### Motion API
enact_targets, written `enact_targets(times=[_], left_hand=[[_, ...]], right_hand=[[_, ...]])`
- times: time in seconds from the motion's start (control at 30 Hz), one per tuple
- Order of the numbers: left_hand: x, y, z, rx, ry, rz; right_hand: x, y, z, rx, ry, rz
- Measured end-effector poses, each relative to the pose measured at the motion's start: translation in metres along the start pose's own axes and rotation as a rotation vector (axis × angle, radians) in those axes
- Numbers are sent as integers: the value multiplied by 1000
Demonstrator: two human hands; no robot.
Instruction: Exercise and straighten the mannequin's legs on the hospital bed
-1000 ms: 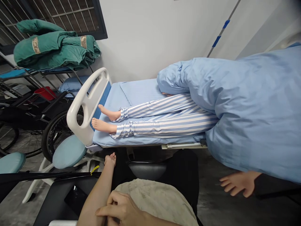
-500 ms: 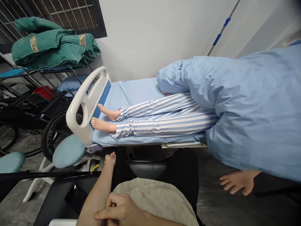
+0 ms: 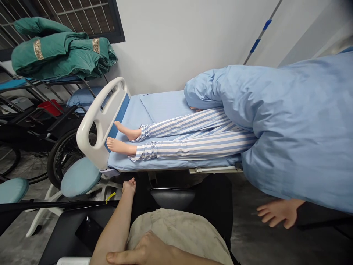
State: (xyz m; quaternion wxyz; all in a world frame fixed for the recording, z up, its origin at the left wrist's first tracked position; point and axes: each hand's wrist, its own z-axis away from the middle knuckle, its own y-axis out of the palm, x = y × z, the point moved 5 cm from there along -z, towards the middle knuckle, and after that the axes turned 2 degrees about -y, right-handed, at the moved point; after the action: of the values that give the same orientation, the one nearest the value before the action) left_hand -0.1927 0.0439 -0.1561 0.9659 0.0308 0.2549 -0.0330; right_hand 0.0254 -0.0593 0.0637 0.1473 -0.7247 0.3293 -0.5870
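My left arm stretches forward over my lap, palm up. At its end my left hand [image 3: 129,185] has loosely bent fingers and nothing visible in it. Across that arm, near the elbow, lies my right hand [image 3: 143,250], its thumb pressed on the left forearm [image 3: 114,228]; its other fingers are mostly hidden. Beyond my knees a mannequin-like figure in striped trousers [image 3: 190,145] lies on a bed with a blue sheet [image 3: 165,101], feet bare. A puffy blue quilt-like cover [image 3: 289,125] hides its upper part. From below the cover hangs an open hand [image 3: 278,212], fingers spread.
The white footboard [image 3: 92,125] closes the bed's left end. Left of it stand a wheelchair [image 3: 64,158], round stools [image 3: 81,177] and a rack with green padded cloth [image 3: 63,55]. A dark phone-like object [image 3: 88,232] lies on a black surface beside my left arm.
My right hand has slid slightly down toward my left elbow; its bent fingers have dropped from view and the thumb lies along the arm. My left hand and the figure stay still.
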Motion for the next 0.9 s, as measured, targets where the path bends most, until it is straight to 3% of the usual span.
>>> enact_targets(times=[0.33,0.9], left_hand=[[0,1,7,-20,0,-25],[2,1,12,-13,13,-59]], right_hand=[[-6,2,-12,-95,66,49],[-19,11,-23,-30,122,222]])
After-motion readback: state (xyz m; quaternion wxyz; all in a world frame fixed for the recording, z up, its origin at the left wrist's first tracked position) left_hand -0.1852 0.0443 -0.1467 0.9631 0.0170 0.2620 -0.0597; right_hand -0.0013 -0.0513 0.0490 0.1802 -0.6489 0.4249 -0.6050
